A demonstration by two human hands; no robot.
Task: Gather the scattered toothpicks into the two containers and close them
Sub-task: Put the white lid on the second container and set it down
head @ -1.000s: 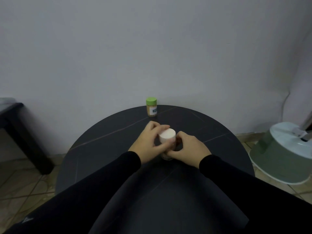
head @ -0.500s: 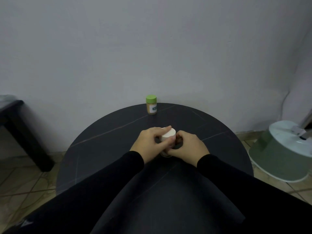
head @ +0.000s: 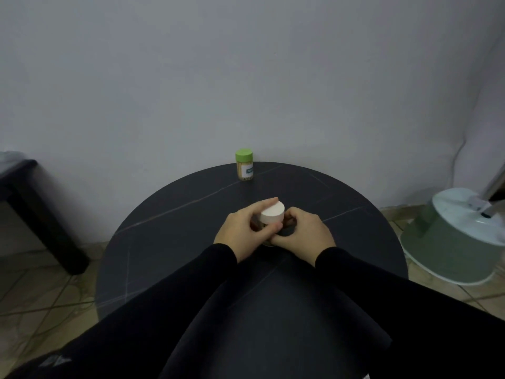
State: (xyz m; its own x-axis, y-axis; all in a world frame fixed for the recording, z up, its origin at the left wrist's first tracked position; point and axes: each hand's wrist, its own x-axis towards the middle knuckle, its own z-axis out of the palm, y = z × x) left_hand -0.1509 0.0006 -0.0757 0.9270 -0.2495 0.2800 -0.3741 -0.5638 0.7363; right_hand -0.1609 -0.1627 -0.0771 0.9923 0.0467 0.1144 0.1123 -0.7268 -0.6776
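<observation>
Between my hands on the round black table (head: 169, 242), my left hand (head: 240, 232) grips the white round lid (head: 272, 213); my right hand (head: 303, 231) curls around its jar, contents hidden. The green-capped clear toothpick jar (head: 244, 165) stands closed at the far edge.

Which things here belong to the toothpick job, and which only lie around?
Belong to the job:
white-lidded container, held by left hand and right hand
green-lidded container, closed, at the table's far edge

Lying about:
black table
pale green appliance on the floor
</observation>
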